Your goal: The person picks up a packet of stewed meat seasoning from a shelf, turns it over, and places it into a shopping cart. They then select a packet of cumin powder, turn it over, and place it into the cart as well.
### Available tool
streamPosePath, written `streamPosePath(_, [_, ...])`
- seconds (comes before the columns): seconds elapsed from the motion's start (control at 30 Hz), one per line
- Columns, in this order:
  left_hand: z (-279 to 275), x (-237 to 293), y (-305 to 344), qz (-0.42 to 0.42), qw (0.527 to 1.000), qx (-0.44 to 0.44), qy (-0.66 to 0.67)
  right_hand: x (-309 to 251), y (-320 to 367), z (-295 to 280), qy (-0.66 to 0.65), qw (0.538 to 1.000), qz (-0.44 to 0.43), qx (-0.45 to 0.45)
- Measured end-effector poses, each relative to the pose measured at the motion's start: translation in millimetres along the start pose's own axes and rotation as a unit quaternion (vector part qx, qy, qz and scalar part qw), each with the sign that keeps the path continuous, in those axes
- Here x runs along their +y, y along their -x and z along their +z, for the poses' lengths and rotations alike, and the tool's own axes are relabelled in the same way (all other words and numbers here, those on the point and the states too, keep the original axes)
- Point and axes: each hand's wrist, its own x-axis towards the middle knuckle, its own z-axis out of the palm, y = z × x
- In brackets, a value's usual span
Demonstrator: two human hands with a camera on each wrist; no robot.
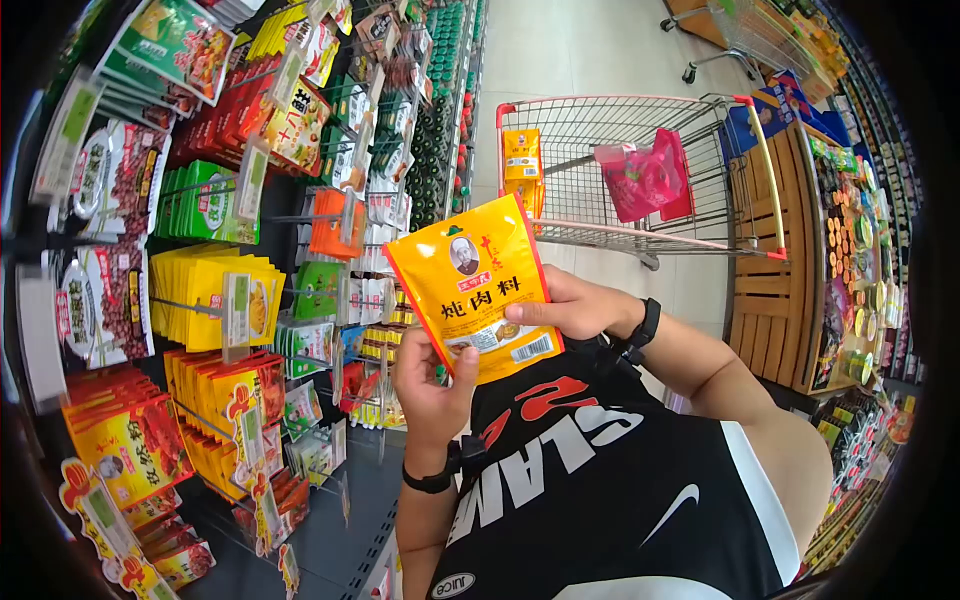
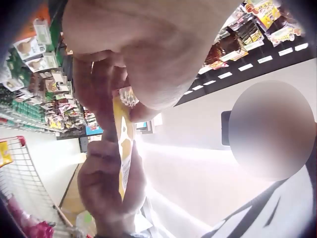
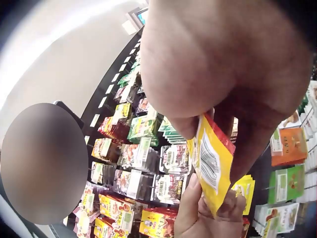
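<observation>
Head view: yellow packet (image 1: pixel 480 290) with red edging, tilted, held up in front of the black jersey (image 1: pixel 620 480). Left hand (image 1: pixel 432 385) pinches its lower left corner, thumb on front; right hand (image 1: pixel 575 305) pinches its right edge, thumb also on front. Cart (image 1: pixel 640 232) beyond: more yellow packets (image 1: pixel 522 165) at its left edge, pink bag (image 1: pixel 645 178) towards the right. Hanging goods (image 1: pixel 220 300) at left. Left wrist view: packet nearly edge-on, between both hands. Right wrist view: barcode (image 3: pixel 210 163) visible on packet, a hand at each end.
</observation>
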Motion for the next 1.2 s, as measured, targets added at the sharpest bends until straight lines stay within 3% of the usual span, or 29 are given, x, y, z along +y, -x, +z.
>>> streamPosePath(0.1, [18.1,-6.5,-22.0,-0.031,0.999,-0.008,-0.001,0.6,-2.2,-28.1,0.02,1.0,0.013,0.016])
streamPosePath(0.2, [39.8,-12.6,-43.1,-0.034,0.999,0.04,-0.011,12.5,-9.0,-54.1,0.001,0.997,-0.009,0.072])
streamPosePath(0.63, [111.3,-19.7,-131.1,-0.098,0.993,-0.038,-0.051,29.1,-14.8,-159.6,-0.05,0.992,0.02,0.116])
streamPosePath(0.87, [117.9,-39.3,-146.7,-0.119,0.991,-0.039,-0.052,37.8,-26.6,-181.2,-0.007,0.99,0.032,0.138])
streamPosePath(0.97, [102.7,-52.1,-155.4,-0.176,0.984,-0.018,-0.035,33.3,-31.3,-184.1,-0.024,0.989,0.022,0.143])
streamPosePath(1.13, [74.4,-69.9,-184.3,-0.096,0.982,-0.011,-0.16,43.3,-29.9,-201.0,0.007,0.975,0.042,0.22])
streamPosePath(1.17, [68.0,-72.6,-193.8,-0.078,0.984,-0.025,-0.161,45.4,-26.0,-215.4,0.061,0.963,0.103,0.241])
streamPosePath(1.2, [61.6,-75.5,-202.6,-0.063,0.984,-0.037,-0.161,53.5,-24.0,-228.4,0.019,0.947,0.142,0.288])
